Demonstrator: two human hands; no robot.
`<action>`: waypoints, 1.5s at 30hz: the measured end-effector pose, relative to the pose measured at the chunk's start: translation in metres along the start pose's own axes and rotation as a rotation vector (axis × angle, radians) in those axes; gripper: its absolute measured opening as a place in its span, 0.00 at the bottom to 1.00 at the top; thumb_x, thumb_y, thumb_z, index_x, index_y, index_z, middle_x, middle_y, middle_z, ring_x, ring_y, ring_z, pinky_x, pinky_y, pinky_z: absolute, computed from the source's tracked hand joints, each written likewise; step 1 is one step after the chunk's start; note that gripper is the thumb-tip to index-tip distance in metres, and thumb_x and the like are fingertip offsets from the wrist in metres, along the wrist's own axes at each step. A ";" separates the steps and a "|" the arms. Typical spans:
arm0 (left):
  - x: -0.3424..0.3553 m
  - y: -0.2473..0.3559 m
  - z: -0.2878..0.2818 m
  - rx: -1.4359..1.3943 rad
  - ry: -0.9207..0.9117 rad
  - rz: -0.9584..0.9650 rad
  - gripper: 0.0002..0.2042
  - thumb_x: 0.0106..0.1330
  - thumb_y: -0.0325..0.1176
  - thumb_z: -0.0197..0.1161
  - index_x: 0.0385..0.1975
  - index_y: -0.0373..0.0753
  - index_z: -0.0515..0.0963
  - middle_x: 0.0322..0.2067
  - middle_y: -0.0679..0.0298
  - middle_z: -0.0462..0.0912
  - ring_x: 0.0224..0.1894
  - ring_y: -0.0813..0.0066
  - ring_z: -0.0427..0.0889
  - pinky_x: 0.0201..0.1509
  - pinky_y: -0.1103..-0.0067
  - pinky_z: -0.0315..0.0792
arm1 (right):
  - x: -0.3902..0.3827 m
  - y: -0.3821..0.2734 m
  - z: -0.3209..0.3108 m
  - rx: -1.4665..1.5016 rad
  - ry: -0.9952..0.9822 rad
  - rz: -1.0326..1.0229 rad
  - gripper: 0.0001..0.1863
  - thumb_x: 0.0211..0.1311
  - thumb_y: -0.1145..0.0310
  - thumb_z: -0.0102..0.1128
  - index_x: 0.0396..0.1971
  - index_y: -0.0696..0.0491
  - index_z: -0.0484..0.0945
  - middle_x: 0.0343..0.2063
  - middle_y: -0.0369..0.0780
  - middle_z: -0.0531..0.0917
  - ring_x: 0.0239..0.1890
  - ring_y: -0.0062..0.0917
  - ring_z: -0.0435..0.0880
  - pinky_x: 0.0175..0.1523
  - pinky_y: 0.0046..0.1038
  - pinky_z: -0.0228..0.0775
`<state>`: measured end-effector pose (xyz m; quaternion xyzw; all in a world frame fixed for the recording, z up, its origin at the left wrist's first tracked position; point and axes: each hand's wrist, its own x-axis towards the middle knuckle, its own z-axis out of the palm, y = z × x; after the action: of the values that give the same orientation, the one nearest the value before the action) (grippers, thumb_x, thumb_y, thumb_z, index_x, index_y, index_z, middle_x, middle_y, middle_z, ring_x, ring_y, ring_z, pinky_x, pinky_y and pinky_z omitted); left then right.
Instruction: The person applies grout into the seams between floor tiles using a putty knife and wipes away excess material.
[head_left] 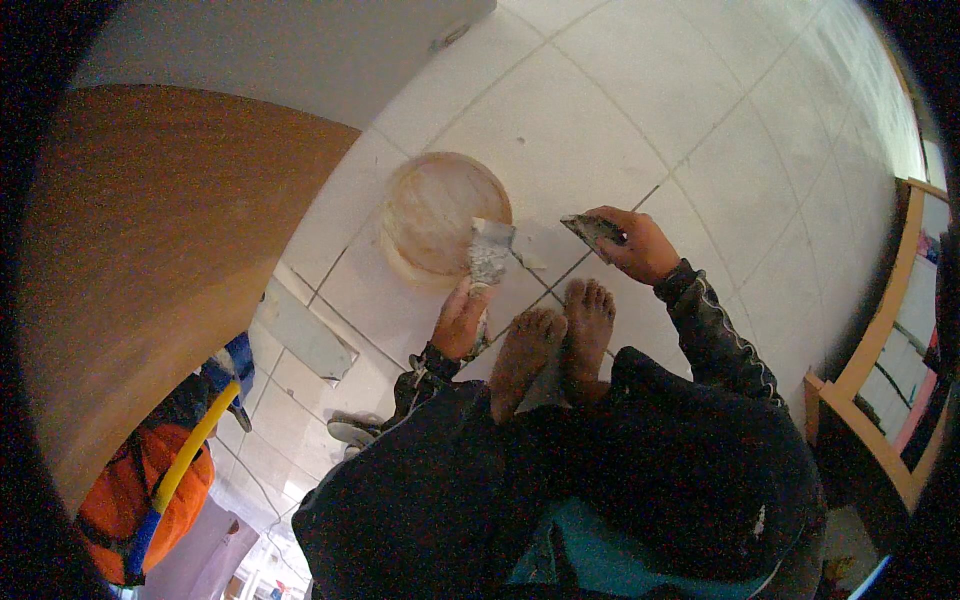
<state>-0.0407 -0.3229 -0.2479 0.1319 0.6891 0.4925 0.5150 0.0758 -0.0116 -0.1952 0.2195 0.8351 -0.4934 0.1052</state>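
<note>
My left hand point(462, 322) is closed round the handle of a putty knife point(490, 250). Its wide blade is crusted with pale filler and overlaps the near right edge of a round, whitish bucket point(398, 190). My right hand point(636, 245) grips a dark, flat scraper point(594, 231), its smeared narrow end pointing left toward the bucket. This scraper is held apart from the putty knife, above the tiles. Fingers cover most of both tools' grips. Whether the bucket's pale, stained top is a lid or its contents, I cannot tell.
Pale tiles point(600, 130) with dark joints cover the floor round my bare feet point(588, 330). A brown wooden panel point(180, 190) stands at left, near a long pale board point(303, 330) and an orange bag point(170, 480). A wood-framed rack point(880, 350) stands at right.
</note>
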 end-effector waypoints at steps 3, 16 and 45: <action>-0.012 0.012 -0.007 -0.199 0.172 -0.226 0.17 0.72 0.41 0.49 0.54 0.38 0.70 0.37 0.63 0.81 0.17 0.81 0.73 0.20 0.80 0.70 | 0.000 0.002 0.004 -0.117 0.002 -0.004 0.17 0.58 0.66 0.58 0.48 0.49 0.78 0.37 0.46 0.85 0.38 0.46 0.84 0.43 0.40 0.76; -0.021 0.036 -0.043 0.161 -0.353 -0.377 0.15 0.70 0.40 0.51 0.48 0.36 0.74 0.24 0.65 0.80 0.14 0.79 0.72 0.17 0.79 0.69 | 0.014 -0.001 0.007 -0.121 -0.037 -0.079 0.22 0.49 0.73 0.57 0.48 0.54 0.75 0.32 0.48 0.84 0.34 0.41 0.84 0.42 0.36 0.76; 0.034 0.042 0.004 0.162 -0.353 -0.230 0.14 0.69 0.41 0.50 0.40 0.37 0.76 0.20 0.67 0.73 0.13 0.79 0.71 0.17 0.78 0.67 | 0.003 0.006 0.044 0.283 0.006 -0.055 0.22 0.54 0.74 0.57 0.52 0.57 0.75 0.37 0.44 0.84 0.39 0.26 0.83 0.47 0.32 0.76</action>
<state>-0.0664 -0.2768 -0.2333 0.1774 0.6361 0.3431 0.6680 0.0745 -0.0464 -0.2226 0.2106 0.7634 -0.6080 0.0569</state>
